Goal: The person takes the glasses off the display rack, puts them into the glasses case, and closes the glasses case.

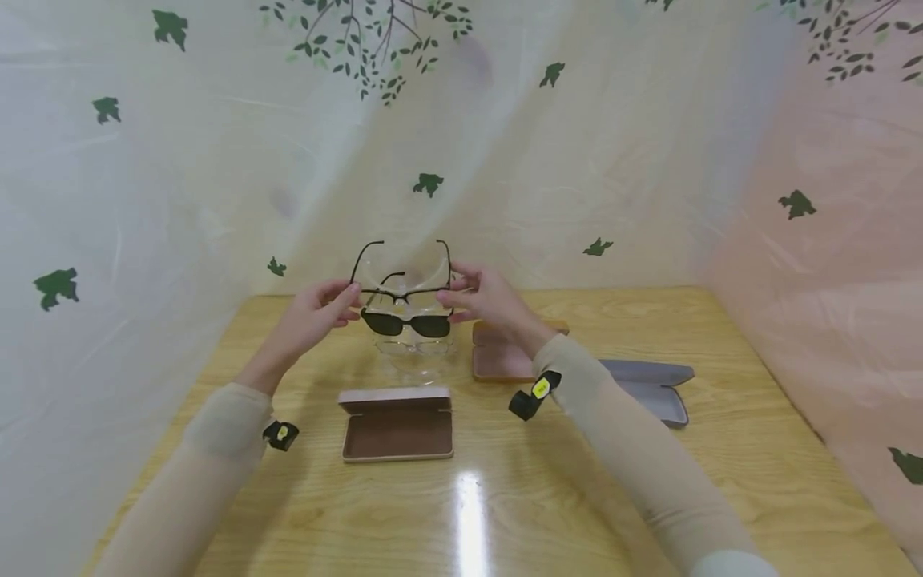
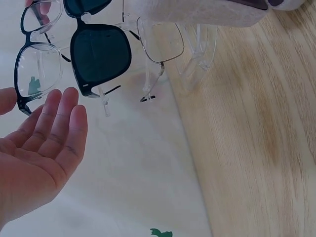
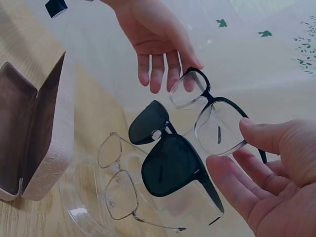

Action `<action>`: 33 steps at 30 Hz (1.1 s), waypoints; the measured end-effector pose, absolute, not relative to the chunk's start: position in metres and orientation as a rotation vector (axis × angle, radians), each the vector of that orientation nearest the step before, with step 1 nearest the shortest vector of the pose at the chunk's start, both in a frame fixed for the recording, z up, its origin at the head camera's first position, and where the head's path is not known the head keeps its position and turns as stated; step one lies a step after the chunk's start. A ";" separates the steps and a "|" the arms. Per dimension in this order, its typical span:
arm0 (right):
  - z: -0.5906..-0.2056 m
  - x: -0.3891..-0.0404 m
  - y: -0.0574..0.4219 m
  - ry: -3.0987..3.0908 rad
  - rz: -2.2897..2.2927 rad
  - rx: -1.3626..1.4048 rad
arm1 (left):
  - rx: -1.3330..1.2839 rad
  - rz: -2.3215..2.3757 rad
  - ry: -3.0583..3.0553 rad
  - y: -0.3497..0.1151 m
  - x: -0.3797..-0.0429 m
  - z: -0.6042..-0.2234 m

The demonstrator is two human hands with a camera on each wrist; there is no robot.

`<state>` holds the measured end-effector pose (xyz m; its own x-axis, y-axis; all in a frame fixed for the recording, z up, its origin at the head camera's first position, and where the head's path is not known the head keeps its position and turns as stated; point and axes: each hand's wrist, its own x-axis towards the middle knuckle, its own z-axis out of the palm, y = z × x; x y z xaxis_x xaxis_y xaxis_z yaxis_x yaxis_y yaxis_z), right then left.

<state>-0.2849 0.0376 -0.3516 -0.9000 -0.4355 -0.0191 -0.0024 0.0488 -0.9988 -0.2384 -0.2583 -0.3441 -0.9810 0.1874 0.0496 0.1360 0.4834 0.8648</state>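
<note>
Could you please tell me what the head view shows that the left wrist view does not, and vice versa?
Only the head view: the grey case, the pink-lined case and the beige sleeves.

Only the left wrist view: the open palm side of the left hand.

Both: the black-rimmed glasses, the sunglasses, the thin metal-framed glasses, the near case, the wooden table and the right hand, only partly seen from the left wrist.

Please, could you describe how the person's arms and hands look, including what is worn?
The left hand and right hand are bare, with no gloves or visible rings. Long beige sleeves end near the wrists. Each arm carries a small black device with a yellow patch. No cable shows.
</note>
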 end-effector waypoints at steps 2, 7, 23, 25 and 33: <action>-0.348 -0.284 0.040 2.035 -1.907 -0.439 | 0.301 1.530 2.671 -0.257 -0.238 -0.341; -0.336 -0.281 0.046 2.093 -1.892 -0.500 | 0.326 1.529 2.647 -0.252 -0.231 -0.322; -0.322 -0.249 0.082 2.166 -1.874 -0.670 | 0.443 1.603 2.519 -0.234 -0.206 -0.304; -0.322 -0.246 0.082 2.169 -1.867 -0.692 | 0.448 1.585 2.524 -0.236 -0.201 -0.304; -0.325 -0.233 0.088 2.149 -1.875 -0.720 | 0.480 1.526 2.543 -0.237 -0.192 -0.304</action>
